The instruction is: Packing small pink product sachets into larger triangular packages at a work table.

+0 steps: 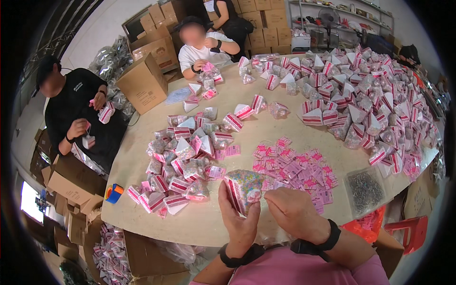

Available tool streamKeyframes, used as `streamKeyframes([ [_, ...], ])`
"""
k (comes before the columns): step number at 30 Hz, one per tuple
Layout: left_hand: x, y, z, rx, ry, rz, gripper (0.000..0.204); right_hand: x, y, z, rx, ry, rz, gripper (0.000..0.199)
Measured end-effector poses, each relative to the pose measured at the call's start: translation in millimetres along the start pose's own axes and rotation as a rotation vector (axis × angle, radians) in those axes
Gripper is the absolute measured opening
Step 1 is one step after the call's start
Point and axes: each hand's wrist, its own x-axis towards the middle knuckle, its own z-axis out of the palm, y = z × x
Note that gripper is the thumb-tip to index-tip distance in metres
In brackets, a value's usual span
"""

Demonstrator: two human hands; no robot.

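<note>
- Though the large heap (365,102) of bagged cake-slice pieces shows few pink cards (232,150), the smaller heap (183,164) shows several: work seems partway.
- Many loose cards (294,166) lie between, apparently unused.
- One sprinkled cake slice (243,190) sits within the left hand (240,223), thumb against fingers; whether carded, I cannot tell.
- Right hand (297,216): fingers curled in beside it, contents hidden.

Cake-slice-shaped piece (246,186), speckled with pastel colours on top
It stands tilted in the left hand (239,224), its striped pink-and-white side turned leftward.
</note>
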Motion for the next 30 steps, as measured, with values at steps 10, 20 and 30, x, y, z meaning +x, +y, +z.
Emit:
streamKeyframes([
  [10, -2, -8, -2, 0.321, 0.052, 0.18, 0.081, -1, -1, 1, -0.027, -0.008, 0.024, 0.009],
  [20, 5, 3, -4, 0.636, 0.04, 0.382, 0.08, -3, 1, 1, -0.041, -0.021, 0.076, 0.009],
  [30, 2, -8, -6, 0.178, -0.062, -0.002, 0.074, -1, 4, 2, 0.026, 0.024, 0.059, 0.007],
])
